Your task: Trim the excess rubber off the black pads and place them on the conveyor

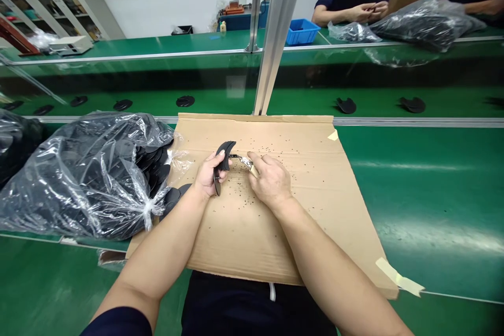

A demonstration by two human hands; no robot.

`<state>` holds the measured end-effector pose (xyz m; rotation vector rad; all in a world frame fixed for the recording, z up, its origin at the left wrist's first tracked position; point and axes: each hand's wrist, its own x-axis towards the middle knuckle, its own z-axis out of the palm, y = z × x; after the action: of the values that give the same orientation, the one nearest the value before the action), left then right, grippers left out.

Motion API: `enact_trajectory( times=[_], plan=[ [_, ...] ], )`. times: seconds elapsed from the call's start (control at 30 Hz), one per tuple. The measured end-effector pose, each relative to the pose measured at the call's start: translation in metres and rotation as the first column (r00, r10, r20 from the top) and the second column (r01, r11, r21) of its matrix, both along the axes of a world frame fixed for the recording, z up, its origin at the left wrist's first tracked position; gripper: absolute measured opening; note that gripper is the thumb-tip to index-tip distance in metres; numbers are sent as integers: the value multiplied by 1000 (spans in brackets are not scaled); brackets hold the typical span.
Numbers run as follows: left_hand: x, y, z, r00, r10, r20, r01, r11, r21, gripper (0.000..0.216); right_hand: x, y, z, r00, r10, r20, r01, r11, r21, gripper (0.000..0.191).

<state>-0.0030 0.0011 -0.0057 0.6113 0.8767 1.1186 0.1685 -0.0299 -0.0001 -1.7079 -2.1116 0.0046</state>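
My left hand [207,174] is closed around a curved black plastic part [225,154], held upright over a sheet of cardboard [307,210]. My right hand [269,179] is closed on a small metal-bladed tool [244,160] whose tip touches the edge of the part. Tiny black shavings [275,149] are scattered over the cardboard around both hands. Just left of my left hand lies a clear plastic bag [90,178] stuffed with more black parts, a few spilling from its mouth.
Beyond the cardboard a green conveyor belt [157,100] carries several black parts, such as one [346,105] at the right. An aluminium post [275,37] rises behind the cardboard. Across the line a person's hands [368,10] work beside bags of parts [425,23] and a blue bin [301,31].
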Motion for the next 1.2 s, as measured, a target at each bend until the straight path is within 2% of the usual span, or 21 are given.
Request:
enact_trajectory(
  times=[0.17,0.37,0.47,0.57,0.67,0.73,0.83,0.93,0.97,1.03,1.13,1.2],
  plan=[
    [3,0,-3,996,67,-59,-67,998,-1,43,-1,-1,3,998,-43,51,45,998,-54,44],
    [3,0,-3,991,94,-96,-92,995,25,42,-2,-2,6,996,-72,49,77,990,-116,39],
    [4,-1,-3,988,101,-119,-98,995,32,42,-3,-1,3,997,-75,-8,74,989,-128,39],
    [5,-1,-2,985,107,-138,-102,994,43,41,-2,1,-3,985,-68,-158,45,988,-149,42],
    [5,0,-2,978,129,-161,-122,991,55,39,-1,5,-10,919,-43,-391,-16,989,-147,46],
    [5,0,-2,977,120,-176,-107,991,77,39,1,8,-14,828,-45,-559,-31,991,-127,42],
    [7,-4,0,974,42,-224,-8,989,151,44,2,10,-18,644,-40,-764,-56,993,-100,39],
    [10,-10,2,953,-95,-287,160,964,213,45,3,11,-17,501,21,-865,-105,994,-37,43],
    [11,-12,2,946,-132,-297,207,950,234,43,3,10,-15,488,38,-872,-114,993,-20,43],
    [13,-14,2,947,-150,-282,232,931,282,39,3,8,-11,515,52,-856,-118,993,-11,38],
    [14,-12,0,973,-25,-228,90,955,282,41,0,3,-6,576,57,-816,-102,995,-3,25],
    [14,-9,-2,972,52,-228,0,975,222,45,-3,1,-7,565,55,-823,-66,998,21,20]
  ],
)
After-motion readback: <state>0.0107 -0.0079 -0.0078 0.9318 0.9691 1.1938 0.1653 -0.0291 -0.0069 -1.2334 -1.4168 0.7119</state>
